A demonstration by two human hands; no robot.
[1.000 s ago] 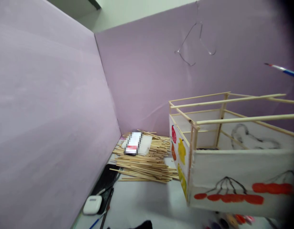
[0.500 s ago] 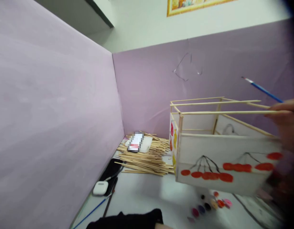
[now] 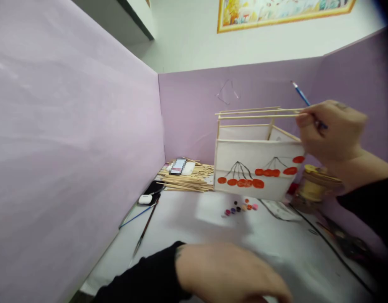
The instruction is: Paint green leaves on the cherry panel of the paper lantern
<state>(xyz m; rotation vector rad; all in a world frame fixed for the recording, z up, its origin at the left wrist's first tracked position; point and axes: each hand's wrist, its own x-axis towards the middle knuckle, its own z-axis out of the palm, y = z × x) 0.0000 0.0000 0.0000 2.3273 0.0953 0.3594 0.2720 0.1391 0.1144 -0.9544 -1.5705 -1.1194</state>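
Note:
My right hand (image 3: 331, 130) is closed around the top sticks of a box-shaped paper lantern frame (image 3: 231, 153), holding it up above the table. White paper covers its sides, and red fruits with dark stems are painted on the near one. A blue paintbrush (image 3: 301, 93) is also gripped in this hand, its tip pointing up to the left. At the bottom edge is my left hand (image 3: 225, 269), back upward; its fingers bend down and run out of view. Small paint pots (image 3: 238, 209) in several colours stand on the table between the hands.
Thin wooden sticks (image 3: 187, 183) lie piled at the back, under a phone (image 3: 178, 166). At left are a white earbud case (image 3: 145, 199), a blue brush (image 3: 135, 216) and a brown brush (image 3: 146, 227). A yellow roll (image 3: 310, 185) and dark scissors (image 3: 345, 240) are at right.
My view has shifted, so the lantern frame appears farther left and higher, with my right hand still on it. My left hand has come into view at the bottom, where mostly the sleeve showed before.

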